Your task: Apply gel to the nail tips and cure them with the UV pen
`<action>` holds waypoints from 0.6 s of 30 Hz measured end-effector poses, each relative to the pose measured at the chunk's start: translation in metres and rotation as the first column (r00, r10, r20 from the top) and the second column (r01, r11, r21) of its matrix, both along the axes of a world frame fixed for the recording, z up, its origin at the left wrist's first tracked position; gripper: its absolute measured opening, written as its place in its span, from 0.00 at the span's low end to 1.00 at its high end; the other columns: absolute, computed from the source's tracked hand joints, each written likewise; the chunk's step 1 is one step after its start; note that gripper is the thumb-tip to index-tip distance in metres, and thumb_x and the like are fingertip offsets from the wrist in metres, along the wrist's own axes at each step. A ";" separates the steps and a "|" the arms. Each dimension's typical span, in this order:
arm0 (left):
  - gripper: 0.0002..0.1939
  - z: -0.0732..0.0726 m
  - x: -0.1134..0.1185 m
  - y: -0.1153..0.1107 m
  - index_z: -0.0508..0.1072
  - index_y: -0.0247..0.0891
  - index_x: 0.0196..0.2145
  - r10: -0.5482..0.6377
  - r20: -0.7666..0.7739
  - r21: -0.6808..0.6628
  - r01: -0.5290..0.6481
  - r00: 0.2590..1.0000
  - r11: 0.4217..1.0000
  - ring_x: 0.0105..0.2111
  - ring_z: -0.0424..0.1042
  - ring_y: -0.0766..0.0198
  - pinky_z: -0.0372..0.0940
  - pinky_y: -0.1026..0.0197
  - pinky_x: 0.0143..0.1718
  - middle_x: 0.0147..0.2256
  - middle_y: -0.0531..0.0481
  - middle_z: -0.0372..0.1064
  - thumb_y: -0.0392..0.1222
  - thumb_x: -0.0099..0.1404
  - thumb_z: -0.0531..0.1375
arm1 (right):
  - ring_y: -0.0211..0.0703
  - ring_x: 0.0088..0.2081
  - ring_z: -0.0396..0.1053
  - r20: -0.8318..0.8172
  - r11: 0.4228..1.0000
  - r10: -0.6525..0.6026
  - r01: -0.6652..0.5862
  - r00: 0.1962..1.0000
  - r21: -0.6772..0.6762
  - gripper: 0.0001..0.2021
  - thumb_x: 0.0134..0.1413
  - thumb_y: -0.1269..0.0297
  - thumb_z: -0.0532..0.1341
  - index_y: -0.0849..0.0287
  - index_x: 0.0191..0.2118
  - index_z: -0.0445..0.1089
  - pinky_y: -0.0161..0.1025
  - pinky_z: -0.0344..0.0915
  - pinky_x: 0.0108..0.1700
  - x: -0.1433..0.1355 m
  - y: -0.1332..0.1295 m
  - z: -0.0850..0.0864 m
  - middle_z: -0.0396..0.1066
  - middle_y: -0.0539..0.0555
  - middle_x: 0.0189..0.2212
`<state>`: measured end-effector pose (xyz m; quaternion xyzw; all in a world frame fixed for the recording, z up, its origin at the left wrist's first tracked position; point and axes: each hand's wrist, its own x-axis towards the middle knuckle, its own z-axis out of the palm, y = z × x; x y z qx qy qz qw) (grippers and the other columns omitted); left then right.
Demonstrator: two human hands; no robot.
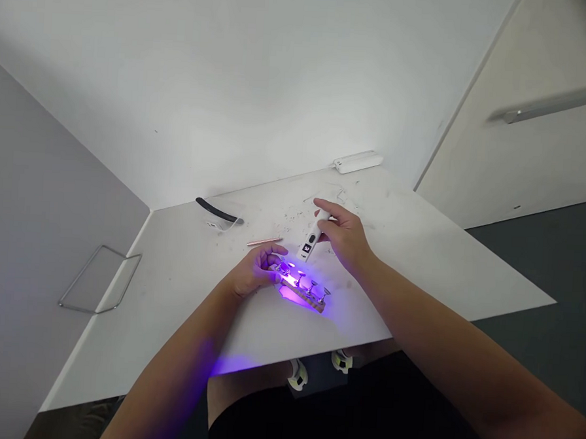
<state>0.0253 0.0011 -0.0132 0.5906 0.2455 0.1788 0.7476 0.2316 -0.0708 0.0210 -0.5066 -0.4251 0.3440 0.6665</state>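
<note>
My right hand (344, 234) is closed around a white handheld lamp (313, 237) with a dark button and a small lit display. Its lower end points down and casts purple light. Below it, my left hand (258, 269) grips the left end of a striped stand (313, 302), which carries a row of several small metal holders (312, 287). The purple glow covers the stand and the surface around it. What sits on top of the holders is too small to make out.
On the white table (182, 279) lie a pinkish pen-like stick (265, 241), a clear item with a black curved band (219, 211), and dark specks. A white power strip (357, 162) rests by the wall. A metal wire frame (98, 279) is at left.
</note>
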 end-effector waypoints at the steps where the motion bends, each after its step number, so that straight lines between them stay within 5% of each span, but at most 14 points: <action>1: 0.28 0.000 0.000 0.000 0.64 0.35 0.43 0.004 0.003 0.001 -0.004 1.000 1.000 0.29 0.72 0.64 0.64 0.63 0.30 0.31 0.49 0.71 0.31 0.44 0.67 | 0.36 0.30 0.66 0.000 1.000 0.004 -0.004 1.000 -0.001 0.20 0.45 0.67 0.57 0.53 0.48 0.69 0.42 0.72 0.32 0.000 0.000 0.000 0.65 0.52 0.39; 18: 0.27 0.002 -0.005 0.001 0.65 0.36 0.43 0.047 0.032 0.016 -0.047 0.998 0.999 0.31 0.72 0.62 0.64 0.61 0.33 0.32 0.48 0.71 0.31 0.44 0.67 | 0.36 0.28 0.65 -0.001 1.000 -0.003 0.003 1.000 -0.012 0.20 0.44 0.68 0.57 0.54 0.47 0.69 0.41 0.70 0.30 0.000 -0.001 0.000 0.67 0.53 0.38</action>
